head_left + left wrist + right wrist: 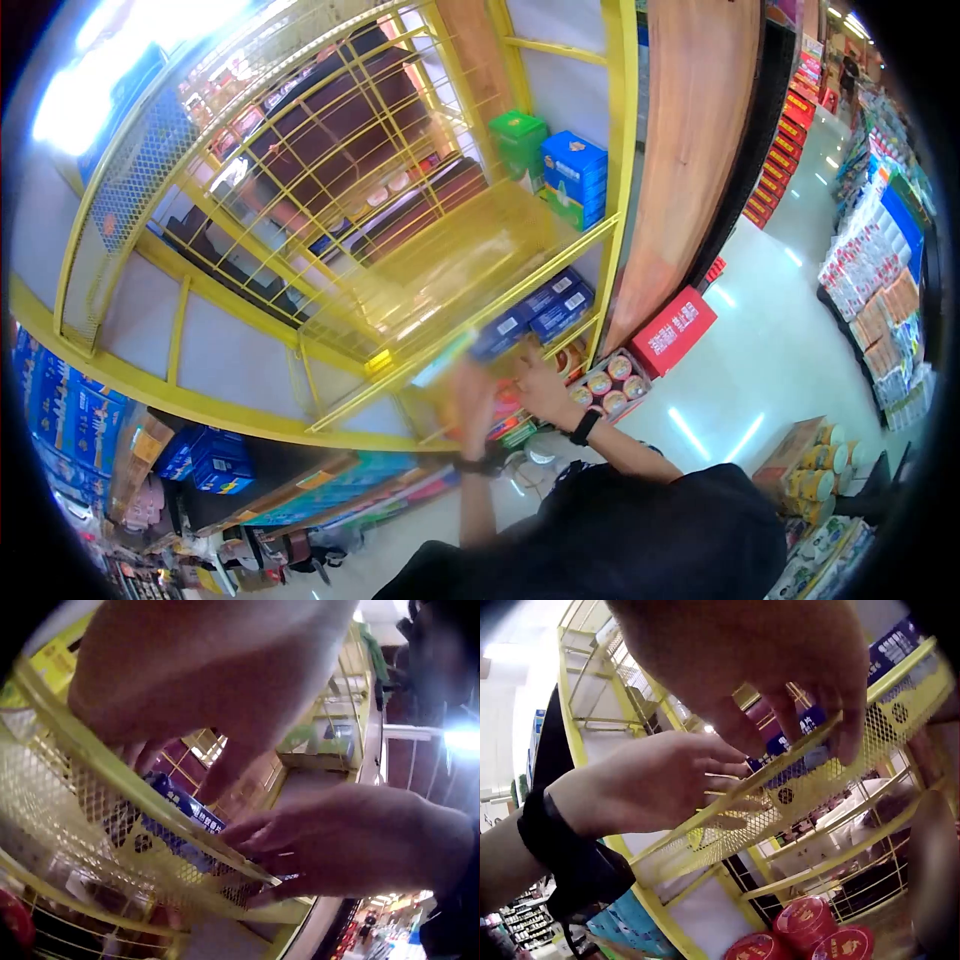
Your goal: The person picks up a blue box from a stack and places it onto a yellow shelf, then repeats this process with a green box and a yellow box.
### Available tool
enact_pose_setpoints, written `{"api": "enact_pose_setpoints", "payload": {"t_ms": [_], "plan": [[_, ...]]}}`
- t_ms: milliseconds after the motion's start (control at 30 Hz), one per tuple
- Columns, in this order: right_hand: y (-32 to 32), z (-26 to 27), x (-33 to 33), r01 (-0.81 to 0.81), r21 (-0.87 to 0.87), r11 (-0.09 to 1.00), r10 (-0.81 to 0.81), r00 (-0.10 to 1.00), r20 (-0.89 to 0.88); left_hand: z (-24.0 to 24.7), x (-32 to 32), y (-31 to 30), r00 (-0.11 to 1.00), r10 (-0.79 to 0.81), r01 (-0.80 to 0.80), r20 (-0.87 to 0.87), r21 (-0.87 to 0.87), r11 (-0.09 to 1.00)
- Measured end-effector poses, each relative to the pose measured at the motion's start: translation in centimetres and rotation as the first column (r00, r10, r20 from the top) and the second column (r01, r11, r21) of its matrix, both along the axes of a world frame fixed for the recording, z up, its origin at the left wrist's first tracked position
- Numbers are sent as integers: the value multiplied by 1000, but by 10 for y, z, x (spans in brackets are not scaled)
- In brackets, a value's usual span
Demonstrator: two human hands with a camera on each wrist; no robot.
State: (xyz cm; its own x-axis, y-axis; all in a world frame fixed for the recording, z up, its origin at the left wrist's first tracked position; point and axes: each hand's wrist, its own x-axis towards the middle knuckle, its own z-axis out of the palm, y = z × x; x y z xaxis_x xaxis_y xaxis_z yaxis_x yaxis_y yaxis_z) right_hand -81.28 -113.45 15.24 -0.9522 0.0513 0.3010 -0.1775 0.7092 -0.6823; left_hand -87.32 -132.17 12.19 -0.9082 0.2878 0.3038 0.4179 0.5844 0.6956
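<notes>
My left hand (pixel 475 405), blurred in the head view, is over the front rim of a yellow wire shelf (pixel 455 335). In the right wrist view the left hand (pixel 645 784) has its fingers spread along the mesh edge, with nothing gripped. Right beside it my right hand (pixel 543 388) reaches to the same rim; its fingers (pixel 847 735) hang down over the mesh. Dark blue boxes (pixel 560 305) with white labels lie on the shelf just behind both hands. Another view, from the left wrist, shows a blue box (pixel 180 806) close behind the mesh, its far end partly hidden by fingers.
Green (pixel 518 140) and blue boxes (pixel 575 170) stand on a higher shelf. A tray of round tubs (pixel 610 385) and a red carton (pixel 675 335) sit to the right. Red round tins (pixel 806 919) are below the rim. A wooden post (pixel 690 130) borders the rack.
</notes>
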Motion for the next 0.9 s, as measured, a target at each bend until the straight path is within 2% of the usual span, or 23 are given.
{"api": "enact_pose_setpoints", "payload": {"t_ms": [33,67,100,200,233,300,400,433,467,500,533,567,633,667,700,733,800,900], "plan": [[0,-16,4,6,59,998,0,994,-111,12,5,6,1000,16,-16,3,-48,999],[7,-3,16,-19,9,1000,20,998,-62,21,10,11,999,31,-31,5,-97,995],[13,14,30,-39,-42,998,39,999,-14,64,27,19,988,66,-49,143,-115,992],[39,34,70,-20,-182,983,15,999,-29,57,63,32,990,144,-144,-6,-29,989],[51,42,82,-48,-203,978,24,993,-119,61,73,42,982,189,-189,-10,24,982],[82,35,108,-24,-215,976,19,999,-26,75,99,69,963,265,-258,-53,103,961],[128,35,151,68,-314,947,-9,983,185,67,129,104,994,70,-81,87,140,987],[146,37,165,102,-376,921,6,961,276,63,137,119,956,1,-44,294,140,989],[167,38,180,144,-432,890,24,932,361,47,144,134,927,-139,76,347,189,979],[184,9,193,132,-405,905,-33,970,242,23,148,148,877,-278,192,392,245,950],[203,7,209,115,-505,855,-7,977,211,10,149,170,806,-413,302,424,306,903],[221,10,221,94,-596,798,13,985,173,44,164,196,797,-468,438,380,170,883],[251,-10,253,149,-490,859,-120,989,90,43,180,241,718,-610,632,335,52,773],[275,-32,263,239,-267,934,-244,970,14,37,187,266,676,-661,690,326,36,723],[297,-17,279,256,-297,920,-246,967,68,31,194,291,638,-696,734,329,16,679],[315,-1,303,270,-340,901,-240,962,128,31,212,326,589,-709,736,388,106,669],[359,-1,340,365,-341,866,-316,929,192,30,233,381,475,-705,714,526,238,659],[403,13,393,556,-356,751,-456,826,330,30,264,456,432,-761,873,484,-13,487]]}}
